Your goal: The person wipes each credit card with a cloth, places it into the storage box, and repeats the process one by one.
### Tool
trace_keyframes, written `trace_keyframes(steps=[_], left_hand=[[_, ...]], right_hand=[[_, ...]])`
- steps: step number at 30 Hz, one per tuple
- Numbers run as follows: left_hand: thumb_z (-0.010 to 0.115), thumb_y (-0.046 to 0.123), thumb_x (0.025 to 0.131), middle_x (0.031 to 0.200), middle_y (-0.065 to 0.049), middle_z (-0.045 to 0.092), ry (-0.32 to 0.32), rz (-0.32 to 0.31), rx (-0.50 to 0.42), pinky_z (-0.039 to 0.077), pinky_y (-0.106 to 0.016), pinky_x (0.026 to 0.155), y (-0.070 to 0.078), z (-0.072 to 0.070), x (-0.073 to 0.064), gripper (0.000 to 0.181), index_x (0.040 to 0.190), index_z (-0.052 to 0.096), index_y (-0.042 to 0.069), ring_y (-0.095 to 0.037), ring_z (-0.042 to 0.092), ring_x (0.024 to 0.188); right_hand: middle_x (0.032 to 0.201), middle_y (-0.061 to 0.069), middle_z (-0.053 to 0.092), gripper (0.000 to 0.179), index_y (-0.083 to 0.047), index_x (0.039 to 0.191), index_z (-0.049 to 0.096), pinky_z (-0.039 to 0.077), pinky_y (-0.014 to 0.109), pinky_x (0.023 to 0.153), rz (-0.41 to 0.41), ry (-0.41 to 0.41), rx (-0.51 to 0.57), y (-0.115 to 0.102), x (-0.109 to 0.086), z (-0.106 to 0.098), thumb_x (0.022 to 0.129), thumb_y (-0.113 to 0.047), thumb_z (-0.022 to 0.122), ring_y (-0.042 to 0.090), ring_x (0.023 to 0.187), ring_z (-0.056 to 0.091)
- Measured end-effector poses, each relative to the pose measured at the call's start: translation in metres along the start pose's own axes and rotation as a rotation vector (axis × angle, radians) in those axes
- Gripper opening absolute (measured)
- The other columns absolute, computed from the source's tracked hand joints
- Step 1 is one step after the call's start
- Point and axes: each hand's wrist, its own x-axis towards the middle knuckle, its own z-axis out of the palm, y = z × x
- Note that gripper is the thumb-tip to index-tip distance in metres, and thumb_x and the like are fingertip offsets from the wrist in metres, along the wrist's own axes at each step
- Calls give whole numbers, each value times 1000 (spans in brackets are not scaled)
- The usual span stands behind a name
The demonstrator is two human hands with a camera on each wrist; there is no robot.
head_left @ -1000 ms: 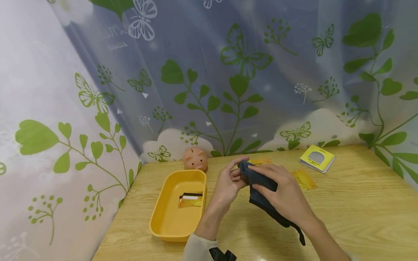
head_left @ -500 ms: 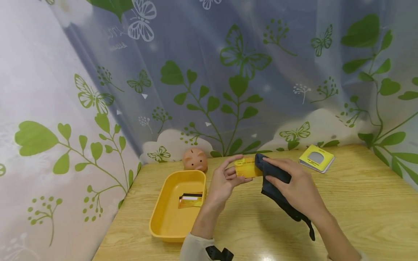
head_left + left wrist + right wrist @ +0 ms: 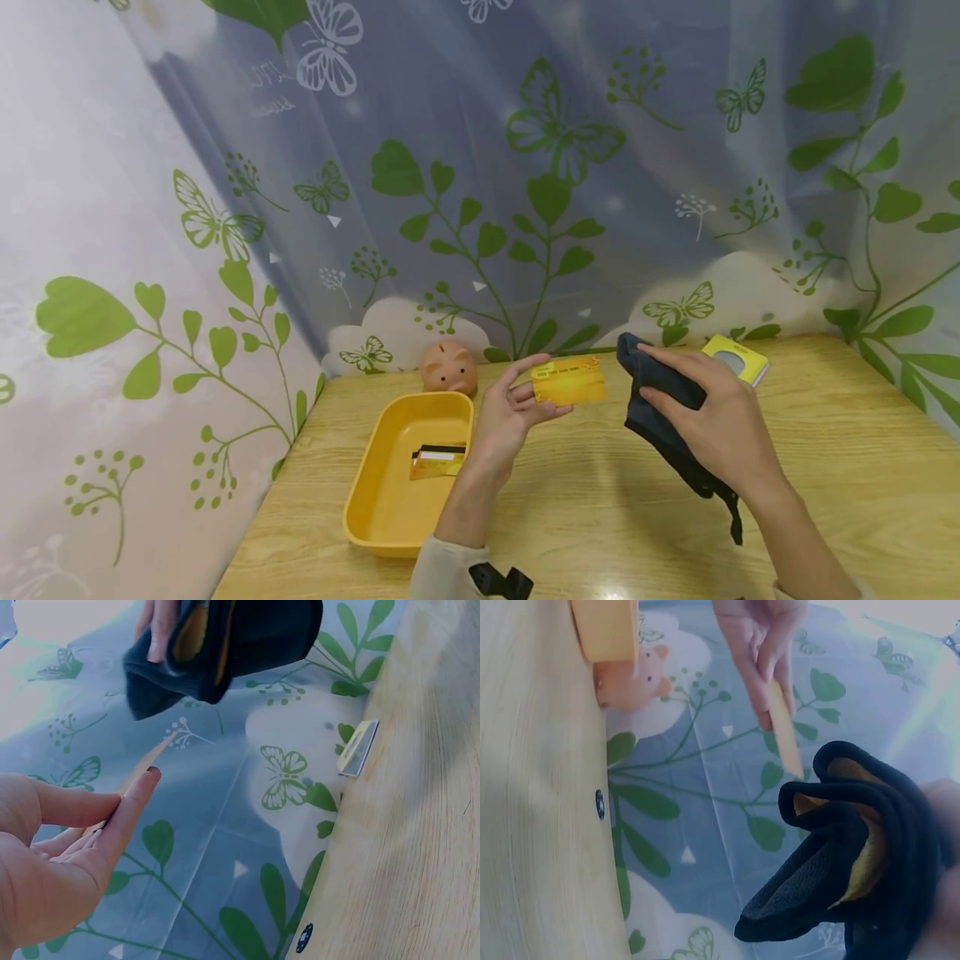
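Note:
My left hand [image 3: 510, 408] pinches a yellow bank card [image 3: 570, 381] between thumb and fingers, holding it up over the table. In the left wrist view the card [image 3: 146, 765] shows nearly edge-on. To its right, my right hand [image 3: 712, 417] grips a dark blue fabric wallet [image 3: 667, 383] with black edging and a short strap hanging down. The right wrist view shows the wallet's folds [image 3: 802, 892] standing apart, with yellow [image 3: 866, 862] inside. A gap separates the card from the wallet in the head view.
Left of my left forearm stands a yellow plastic bin [image 3: 390, 517] with cards [image 3: 437, 462] inside. Behind it sits a pink piggy bank [image 3: 447, 367]. A yellow booklet [image 3: 738, 358] lies at the back right, partly behind my right hand. A patterned curtain [image 3: 465, 208] hangs behind the table.
The yellow card has come out of the wallet and is now apart from it in my left hand. My right hand has moved right with the wallet, covering part of the booklet.

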Motion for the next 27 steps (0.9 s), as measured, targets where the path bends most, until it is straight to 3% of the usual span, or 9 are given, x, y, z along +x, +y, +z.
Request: trace_keyframes(steps=[2,5,7,8,10,12,16,21,27], left_hand=[[55,-24,91,86,-11,65,3,-2,0,61,-46,92,0,1,0,65,149,53,5,-21,69,78],[56,-24,91,83,-9,64,10,-16,7,61,-45,91,0,3,0,64,147,56,7,-18,68,74],[58,-22,92,94,-13,71,13,-26,17,61,-44,90,0,5,0,62,146,57,9,-23,73,81],[58,-21,93,106,-18,73,11,-30,24,61,-44,91,0,6,0,61,146,57,10,-28,75,93],[60,-18,94,119,-22,73,7,-31,43,61,-44,92,-1,8,-1,59,146,57,10,-33,74,105],[62,-14,96,122,-23,72,-2,-35,66,60,-44,95,-1,10,-2,58,146,57,13,-33,73,107],[61,-14,96,119,-17,75,-13,-29,109,59,-37,94,-4,13,-2,59,146,59,17,-21,74,95],[57,-21,92,106,-15,76,-1,-19,132,56,-26,77,-3,14,-3,66,144,62,19,-14,70,85],[60,-16,94,116,-19,75,-33,-4,106,60,-32,87,-1,12,-4,62,146,59,19,-20,74,97]], right_hand=[[134,3,67,58,-29,143,66,45,9,86,-15,0,18,-5,-1,1,91,-10,82,27,118,61],[133,2,67,60,-28,142,66,43,5,89,-60,-5,46,-13,-2,6,89,-7,83,25,119,62],[132,1,68,61,-26,142,66,44,6,90,-98,-15,53,-18,-4,12,87,-5,83,25,119,62],[131,0,68,62,-26,142,67,45,8,92,-113,-18,50,-20,-4,15,86,-5,84,24,119,62],[130,-1,69,64,-27,141,67,49,16,92,-136,-32,44,-24,-7,21,85,-4,85,22,118,62],[130,-3,68,65,-28,141,67,53,26,92,-150,-51,38,-27,-9,28,83,-4,86,21,117,61],[129,-5,68,66,-27,140,68,57,41,86,-171,-89,45,-31,-13,39,82,-3,87,18,114,60],[128,-4,68,62,-23,138,69,58,42,85,-178,-129,48,-33,-16,48,82,-4,87,19,112,60],[128,1,68,62,-23,140,68,58,51,88,-136,-146,19,-30,-15,47,83,-5,86,26,115,60]])
